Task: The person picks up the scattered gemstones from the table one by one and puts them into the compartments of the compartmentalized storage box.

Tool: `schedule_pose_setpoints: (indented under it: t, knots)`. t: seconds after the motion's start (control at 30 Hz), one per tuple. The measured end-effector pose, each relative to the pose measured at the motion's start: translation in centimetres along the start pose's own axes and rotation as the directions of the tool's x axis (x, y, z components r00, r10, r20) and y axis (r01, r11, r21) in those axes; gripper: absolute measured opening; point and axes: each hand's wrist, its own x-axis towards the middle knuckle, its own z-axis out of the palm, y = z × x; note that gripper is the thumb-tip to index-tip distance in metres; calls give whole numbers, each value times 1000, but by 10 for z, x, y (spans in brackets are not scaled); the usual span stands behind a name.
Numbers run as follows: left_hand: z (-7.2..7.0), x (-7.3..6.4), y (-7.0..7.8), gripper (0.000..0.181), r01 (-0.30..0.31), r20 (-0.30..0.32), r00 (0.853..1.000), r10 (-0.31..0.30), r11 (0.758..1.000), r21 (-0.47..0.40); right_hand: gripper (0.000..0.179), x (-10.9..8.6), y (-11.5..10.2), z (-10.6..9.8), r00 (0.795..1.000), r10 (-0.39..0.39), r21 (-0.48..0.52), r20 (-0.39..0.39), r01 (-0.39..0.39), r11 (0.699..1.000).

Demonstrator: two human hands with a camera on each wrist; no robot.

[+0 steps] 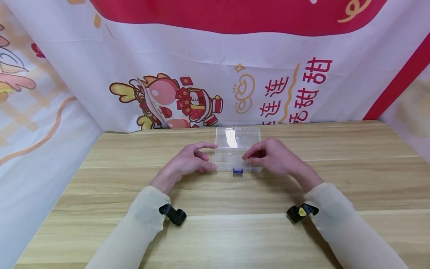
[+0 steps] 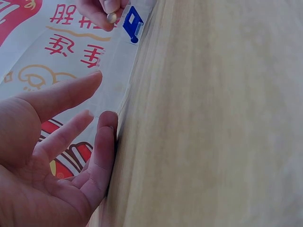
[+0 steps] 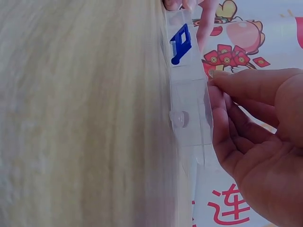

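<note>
A clear plastic box [image 1: 223, 158] lies on the table with its transparent lid [image 1: 246, 134] tipped back. At its front edge is a blue latch [image 1: 237, 171]. My left hand [image 1: 193, 160] steadies the left end of the box, fingers spread and fairly straight, fingertips right at the wall. Over the right part of the box, my right hand [image 1: 270, 155] pinches a small shiny round bead [image 2: 111, 18] between thumb and forefinger. A clear rounded piece [image 3: 179, 119] shows inside the box near its front wall. The right fingers partly hide the bead in the right wrist view.
The wood-grain table [image 1: 215, 231] stretches in front of and beside the box. A white and red printed cloth [image 1: 201, 48] hangs directly behind the box, with more cloth at the left. Black wrist devices [image 1: 174, 215] are strapped over both pale sleeves.
</note>
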Motion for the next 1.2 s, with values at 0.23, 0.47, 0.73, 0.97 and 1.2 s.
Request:
schedule_pose_setpoints:
  t: [0.23,0.47,0.73,0.97,1.2]
  knots:
    - [1,0,1,62,1,0,1000,-1,1000,0,14,-1,-2,1,1000,12,-12,18,-12,1000]
    - [1,1,2,61,2,4,1000,-2,1000,5,14,-2,-3,3,1000,21,-30,19,-20,999]
    - [-1,1,1,62,2,3,1000,-2,1000,6,15,-2,-4,4,999,27,-50,27,-25,998]
    - [2,3,1,62,-8,12,1000,8,1000,4,16,-5,-4,2,999,24,-68,25,-22,997]
    - [-1,2,-1,62,0,5,1000,0,1000,5,17,-2,-5,4,999,11,-66,47,-8,998]
